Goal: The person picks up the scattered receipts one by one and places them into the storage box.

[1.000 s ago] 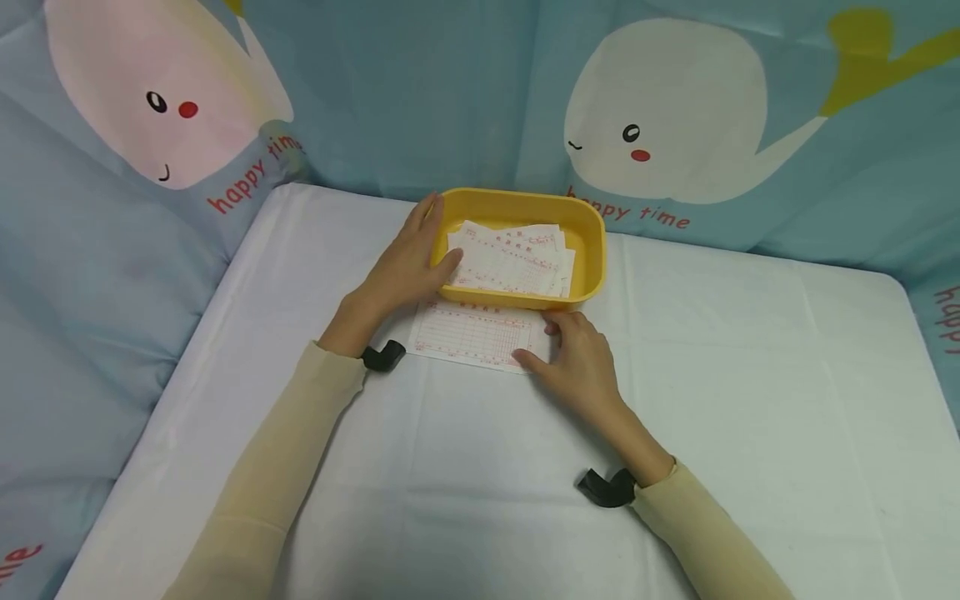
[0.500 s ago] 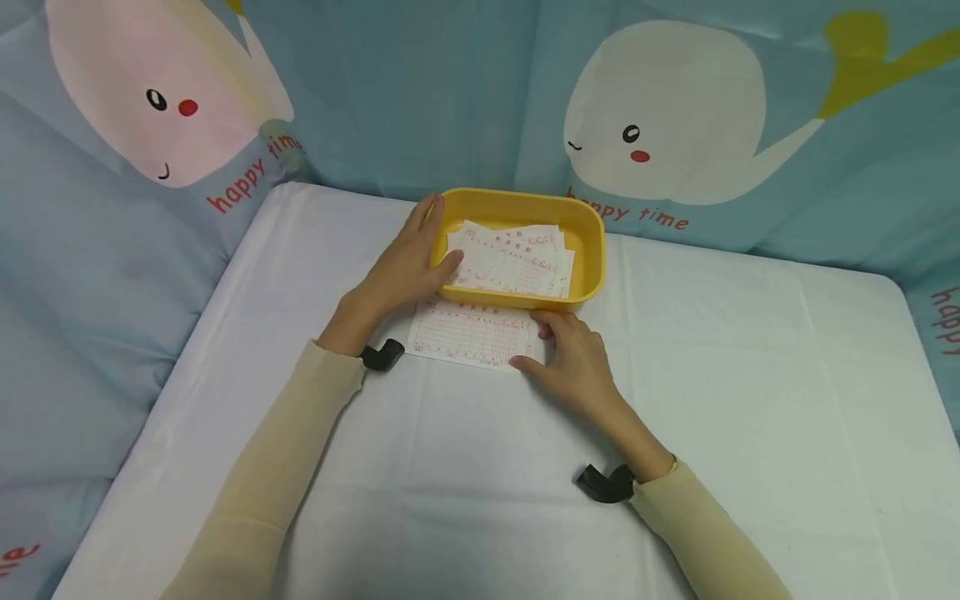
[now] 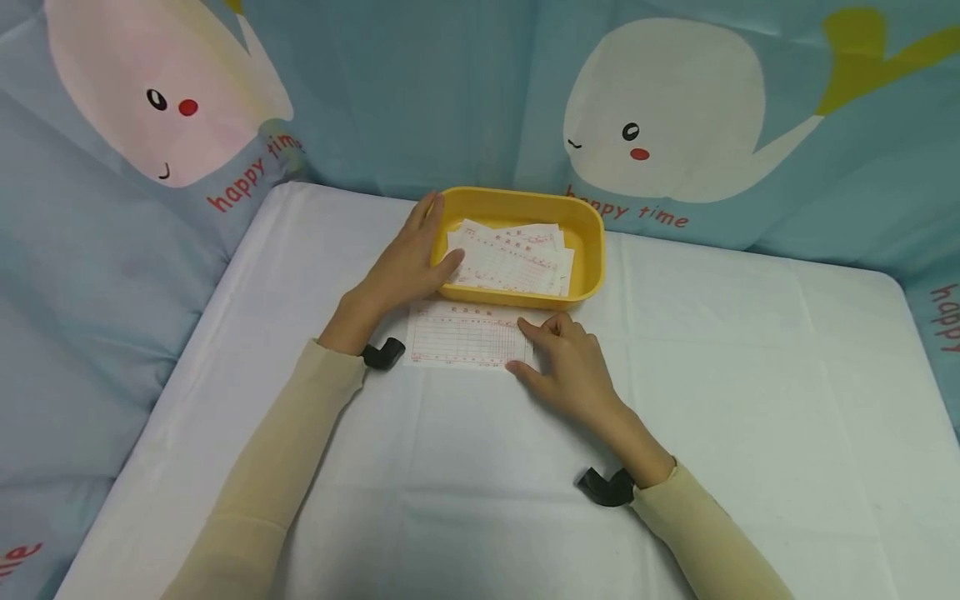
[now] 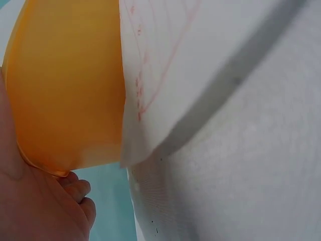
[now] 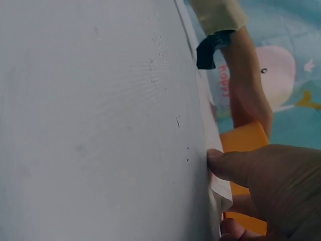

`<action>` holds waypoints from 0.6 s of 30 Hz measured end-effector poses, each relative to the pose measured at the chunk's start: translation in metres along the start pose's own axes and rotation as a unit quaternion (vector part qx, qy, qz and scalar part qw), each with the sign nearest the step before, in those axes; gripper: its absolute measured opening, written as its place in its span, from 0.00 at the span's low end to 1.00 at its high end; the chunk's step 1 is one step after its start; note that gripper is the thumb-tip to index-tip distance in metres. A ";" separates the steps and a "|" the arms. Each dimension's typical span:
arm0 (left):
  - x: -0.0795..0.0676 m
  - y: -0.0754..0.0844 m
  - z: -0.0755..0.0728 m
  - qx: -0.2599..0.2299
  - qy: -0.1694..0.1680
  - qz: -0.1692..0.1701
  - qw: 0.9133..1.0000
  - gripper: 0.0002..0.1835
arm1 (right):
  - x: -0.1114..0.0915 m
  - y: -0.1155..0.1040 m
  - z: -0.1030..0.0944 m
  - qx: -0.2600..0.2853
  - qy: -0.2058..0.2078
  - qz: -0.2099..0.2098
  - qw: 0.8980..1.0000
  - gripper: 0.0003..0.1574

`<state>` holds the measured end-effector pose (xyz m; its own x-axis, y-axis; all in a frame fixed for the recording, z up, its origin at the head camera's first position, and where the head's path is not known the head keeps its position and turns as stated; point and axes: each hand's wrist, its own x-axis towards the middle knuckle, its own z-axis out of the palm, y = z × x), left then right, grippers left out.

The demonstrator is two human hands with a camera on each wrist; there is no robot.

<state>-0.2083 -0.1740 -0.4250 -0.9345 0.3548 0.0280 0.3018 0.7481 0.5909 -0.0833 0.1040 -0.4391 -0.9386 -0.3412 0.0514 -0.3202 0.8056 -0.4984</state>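
Note:
A yellow plastic basket (image 3: 592, 250) stands at the back of the table, with several printed receipt slips (image 3: 510, 262) inside. My left hand (image 3: 401, 262) holds the basket's left end, thumb over the near rim and fingers along the outer side; the left wrist view shows the basket wall (image 4: 70, 90) against the palm. In front of the basket, my right hand (image 3: 573, 367) pinches the right end of a single receipt slip (image 3: 465, 337), thumb and index finger apart along it. In the left wrist view this slip (image 4: 145, 65) casts a shadow, its corner off the cloth.
A white cloth (image 3: 750, 400) covers the table. Blue fabric (image 3: 465, 92) with whale prints hangs behind and to the left. Black bands (image 3: 607, 487) sit on both wrists, below beige sleeves.
The right index finger has moved from the basket's near edge down onto the slip. The slip has turned slightly level and shifted a little left. The left hand and basket stay put.

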 end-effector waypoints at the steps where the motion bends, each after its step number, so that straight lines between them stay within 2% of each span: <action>1: 0.000 0.000 0.000 -0.002 0.000 0.000 1.000 0.50 | 0.000 0.000 -0.001 0.003 -0.002 0.000 1.000 0.40; 3: -0.001 0.000 -0.001 -0.003 -0.001 -0.001 1.000 0.50 | 0.000 0.000 -0.002 0.020 -0.006 0.013 1.000 0.39; 9: 0.001 0.002 -0.002 0.000 -0.007 -0.002 1.000 0.50 | 0.006 0.001 -0.004 0.103 0.015 0.105 0.989 0.39; 15: 0.000 0.003 -0.003 -0.003 -0.004 0.001 1.000 0.49 | 0.011 -0.004 0.006 0.086 0.051 0.104 0.989 0.42; 18: 0.000 0.001 -0.002 -0.003 -0.004 -0.003 1.000 0.49 | 0.011 -0.004 0.005 0.098 0.047 0.105 0.989 0.40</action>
<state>-0.2086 -0.1743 -0.4232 -0.9348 0.3549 0.0171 0.2945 0.7470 0.5960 -0.0920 0.0942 -0.4412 -0.9925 -0.1225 0.0052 -0.0950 0.7419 -0.6637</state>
